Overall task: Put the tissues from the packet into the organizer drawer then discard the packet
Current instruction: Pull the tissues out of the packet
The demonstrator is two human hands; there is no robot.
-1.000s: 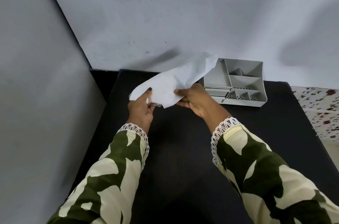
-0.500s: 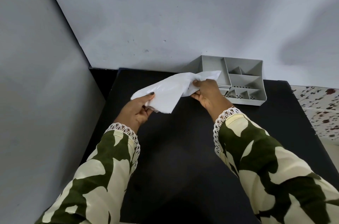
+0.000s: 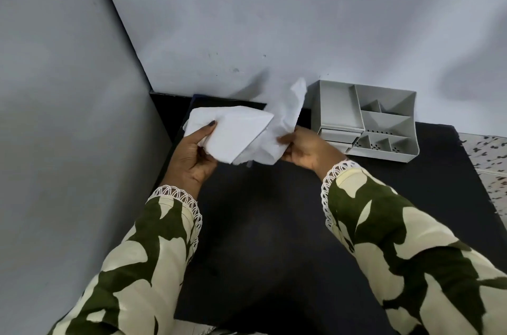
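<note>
From the head view, the left hand (image 3: 192, 159) gripped a folded white tissue (image 3: 233, 134) above the black table (image 3: 260, 225), thumb pressed on top. The right hand (image 3: 307, 150) pinched a crumpled tissue sheet (image 3: 285, 117) that rose beside it. The grey organizer (image 3: 384, 126) stood against the wall, just right of the hands, its open compartments showing nothing inside and its small drawers (image 3: 338, 137) partly pulled out.

Both our hands raised and closed, forearms reaching forward

Our left hand (image 3: 192, 153) sits palm-up with the thumb pressed down on top and the fingers curled beneath, wrist bent slightly back. Our right hand (image 3: 304, 149) is turned knuckles-up, thumb and fingers pinched together toward the left. Both forearms angle inward, the hands near each other but apart.
</note>
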